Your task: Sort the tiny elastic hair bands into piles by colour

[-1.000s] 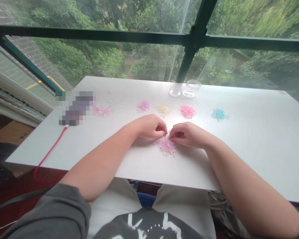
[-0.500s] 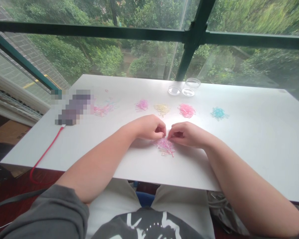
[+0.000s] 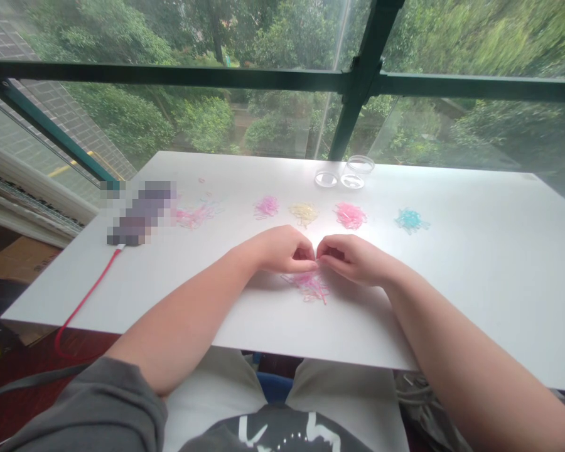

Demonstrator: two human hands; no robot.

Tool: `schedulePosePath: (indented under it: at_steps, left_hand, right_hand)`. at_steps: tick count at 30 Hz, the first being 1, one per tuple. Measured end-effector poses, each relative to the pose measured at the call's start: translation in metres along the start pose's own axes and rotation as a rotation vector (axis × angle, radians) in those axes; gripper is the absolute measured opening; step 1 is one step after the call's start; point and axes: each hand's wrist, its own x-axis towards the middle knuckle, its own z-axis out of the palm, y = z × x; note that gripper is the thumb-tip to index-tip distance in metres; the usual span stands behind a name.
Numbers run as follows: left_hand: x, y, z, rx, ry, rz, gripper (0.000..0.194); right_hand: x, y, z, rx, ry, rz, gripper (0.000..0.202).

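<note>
A mixed pile of thin, glossy pink, purple and pale pieces lies on the white table, close in front of me. Just over its far edge, my left hand is closed in a pinch, thumb against fingers. My right hand pinches likewise from the other side, its fingertips almost meeting those of the left. Whatever is between the fingertips is too small to make out. Beyond the hands sit sorted heaps of similar pieces: purple, pale yellow, pink and turquoise.
Clear round dishes or lids stand near the table's window edge. At left, another mixed heap lies beside a blurred dark device with a red cable running off the front edge. A green-framed window rises behind the table.
The view has tilted slightly, so the table sits lower in the picture. My hands stay over the pile's far edge, with the fingertips a little closer together.
</note>
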Motion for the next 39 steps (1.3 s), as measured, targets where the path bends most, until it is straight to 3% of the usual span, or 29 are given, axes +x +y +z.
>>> schedulePosePath:
  at_steps: [28, 35, 39]
  left_hand:
    - [0.0017, -0.0038, 0.0032, -0.028, 0.11, -0.066, 0.012]
    - [0.0016, -0.0059, 0.0007, -0.028, 0.132, -0.072, 0.014]
    - [-0.0008, -0.0092, -0.0047, 0.004, 0.126, -0.054, 0.013]
  right_hand:
    - [0.0027, 0.002, 0.0055, 0.253, 0.078, 0.008, 0.011]
    - [0.001, 0.0064, 0.0011, 0.068, 0.098, 0.033, 0.013]
    - [0.0008, 0.0058, -0.0003, -0.003, 0.082, -0.035, 0.01]
